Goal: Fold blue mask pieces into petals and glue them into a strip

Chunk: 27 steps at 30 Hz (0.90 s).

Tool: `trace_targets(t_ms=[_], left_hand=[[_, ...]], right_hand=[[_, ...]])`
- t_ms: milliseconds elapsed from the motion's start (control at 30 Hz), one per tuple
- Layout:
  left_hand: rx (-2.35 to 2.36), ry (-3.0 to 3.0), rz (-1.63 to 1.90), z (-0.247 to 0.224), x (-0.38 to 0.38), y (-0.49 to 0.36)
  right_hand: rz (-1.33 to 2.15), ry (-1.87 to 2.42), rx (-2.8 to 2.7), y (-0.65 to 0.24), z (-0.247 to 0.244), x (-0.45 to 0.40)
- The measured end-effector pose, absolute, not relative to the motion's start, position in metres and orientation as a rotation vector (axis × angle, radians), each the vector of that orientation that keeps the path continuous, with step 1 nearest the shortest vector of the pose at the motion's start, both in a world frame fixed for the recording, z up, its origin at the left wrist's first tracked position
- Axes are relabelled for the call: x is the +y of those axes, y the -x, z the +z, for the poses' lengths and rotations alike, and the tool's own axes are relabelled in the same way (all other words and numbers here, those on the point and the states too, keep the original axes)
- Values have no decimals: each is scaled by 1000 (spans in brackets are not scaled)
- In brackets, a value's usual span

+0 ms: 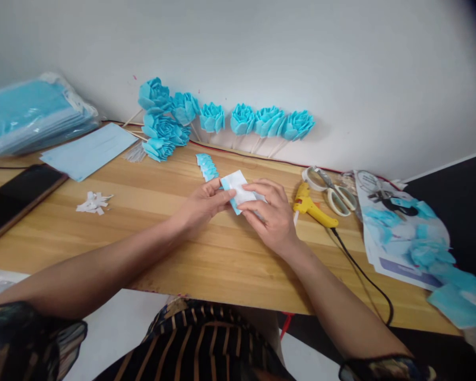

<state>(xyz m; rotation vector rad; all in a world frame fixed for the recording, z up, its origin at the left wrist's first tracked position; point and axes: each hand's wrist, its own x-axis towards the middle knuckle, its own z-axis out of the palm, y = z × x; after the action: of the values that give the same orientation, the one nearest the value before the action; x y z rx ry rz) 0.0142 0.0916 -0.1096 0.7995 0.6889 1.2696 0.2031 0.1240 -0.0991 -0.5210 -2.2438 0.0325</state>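
Between my two hands, over the middle of the table, is a small folded piece of fabric, white on top with a light blue edge. My left hand pinches its left side, thumb on top. The fingers of my right hand are curled onto its right part, partly covering it. Just beyond my left hand lies a row of small blue petal pieces on the wood. To the right of my right hand rests a yellow hot glue gun with a black cord.
Several blue fabric roses on sticks lean against the wall. Scissors and a tape roll lie behind the glue gun. Blue scraps cover papers at right. White strips, a phone, a blue sheet and bagged masks are at left.
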Motion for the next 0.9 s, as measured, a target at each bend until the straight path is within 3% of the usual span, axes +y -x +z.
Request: trace_targets(t_ms=[300, 667, 900], left_hand=[[815, -1094, 1309, -105, 89, -15], [802, -1157, 1348, -106, 87, -16], [838, -1149, 1298, -106, 87, -16]], right_hand=[[158, 673, -2089, -202, -99, 121], [703, 982, -1862, -200, -103, 115], [900, 956, -1733, -198, -108, 116]])
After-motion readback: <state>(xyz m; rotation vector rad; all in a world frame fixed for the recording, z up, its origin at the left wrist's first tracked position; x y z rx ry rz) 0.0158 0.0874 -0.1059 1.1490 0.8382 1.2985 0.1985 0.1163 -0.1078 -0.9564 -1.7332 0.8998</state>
